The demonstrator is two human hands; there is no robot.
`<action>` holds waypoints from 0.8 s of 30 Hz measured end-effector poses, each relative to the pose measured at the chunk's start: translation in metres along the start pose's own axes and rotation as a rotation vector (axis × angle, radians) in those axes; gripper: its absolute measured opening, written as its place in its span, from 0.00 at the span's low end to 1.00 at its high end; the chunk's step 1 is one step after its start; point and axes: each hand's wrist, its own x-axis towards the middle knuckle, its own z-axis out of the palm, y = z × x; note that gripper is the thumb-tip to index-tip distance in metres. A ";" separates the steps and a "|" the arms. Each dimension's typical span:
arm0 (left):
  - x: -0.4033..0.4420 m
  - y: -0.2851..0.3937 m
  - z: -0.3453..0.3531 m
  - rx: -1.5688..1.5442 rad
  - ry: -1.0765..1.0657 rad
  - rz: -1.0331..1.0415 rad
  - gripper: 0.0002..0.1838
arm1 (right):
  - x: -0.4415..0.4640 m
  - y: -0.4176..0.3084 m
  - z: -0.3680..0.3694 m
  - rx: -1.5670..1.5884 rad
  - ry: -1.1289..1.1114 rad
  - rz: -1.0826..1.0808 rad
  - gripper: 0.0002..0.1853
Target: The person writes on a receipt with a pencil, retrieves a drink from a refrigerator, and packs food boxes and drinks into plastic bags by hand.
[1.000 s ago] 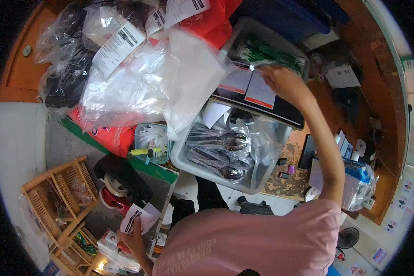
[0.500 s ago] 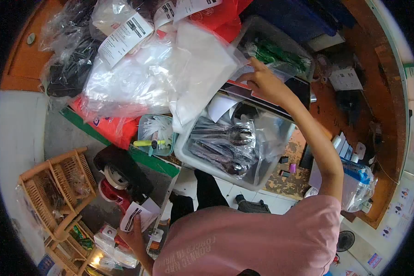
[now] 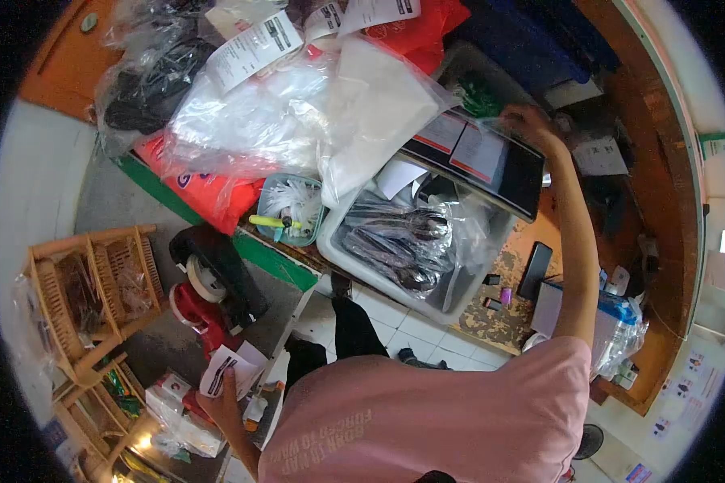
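Observation:
My left hand (image 3: 224, 394) is closed on a printed paper slip (image 3: 235, 370), with a black-and-white label block on its face. Close above it lies a red tape dispenser (image 3: 205, 318). My right hand (image 3: 533, 127) is at the upper right, fingers loosely bent and apart, just past the edge of a tablet (image 3: 491, 161) with red-and-white pages on its screen. Whether the fingertips touch anything is unclear. Beyond the hand, a clear tub (image 3: 459, 60) contains a green bundle (image 3: 479, 98). The tablet lies across a white tub (image 3: 354, 270) of wrapped black utensils (image 3: 403, 241).
Clear plastic bags (image 3: 250, 121) with printed slips cover the upper left. A small teal basket (image 3: 318, 229) holds white ties and a yellow cutter (image 3: 274, 220). Wicker baskets (image 3: 89, 354) stand at the lower left. A black phone (image 3: 535, 270) lies at the right.
My right hand has moved right, off the tablet, so more of its screen shows; the fingers are now more bent. My left hand still holds the slip. The view has shifted slightly.

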 end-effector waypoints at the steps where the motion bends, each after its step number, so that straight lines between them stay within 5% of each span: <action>1: -0.004 0.009 -0.002 0.052 0.014 -0.006 0.16 | 0.005 0.003 -0.010 0.143 0.041 0.079 0.23; 3: -0.003 -0.004 -0.006 0.059 0.013 0.085 0.16 | 0.009 0.020 -0.028 0.435 0.104 0.239 0.17; 5: 0.012 -0.027 -0.002 -0.104 -0.114 0.197 0.17 | -0.007 0.052 -0.017 0.719 0.444 0.347 0.17; 7: 0.021 -0.043 0.003 -0.311 -0.264 0.261 0.19 | -0.008 0.068 -0.008 0.505 0.521 0.377 0.18; 10: 0.021 -0.052 0.006 -0.362 -0.360 0.094 0.13 | -0.003 -0.014 -0.011 0.342 0.848 0.170 0.13; 12: 0.026 -0.067 0.004 -0.436 -0.394 -0.019 0.13 | -0.055 -0.153 -0.012 0.437 1.143 -0.003 0.11; 14: 0.023 -0.073 0.002 -0.479 -0.417 -0.047 0.13 | -0.105 -0.257 0.032 0.680 0.933 -0.221 0.11; 15: 0.026 -0.080 0.006 -0.484 -0.450 0.002 0.13 | -0.117 -0.280 0.066 0.200 0.666 -0.302 0.11; 17: 0.036 -0.098 0.022 -0.525 -0.542 0.077 0.14 | -0.127 -0.368 0.160 0.711 0.010 -0.371 0.12; 19: 0.035 -0.098 0.038 -0.667 -0.623 0.047 0.14 | -0.112 -0.421 0.275 1.100 -0.411 -0.147 0.13; 24: 0.054 -0.105 0.064 -0.913 -0.796 0.038 0.12 | -0.108 -0.498 0.307 0.684 0.363 -0.120 0.24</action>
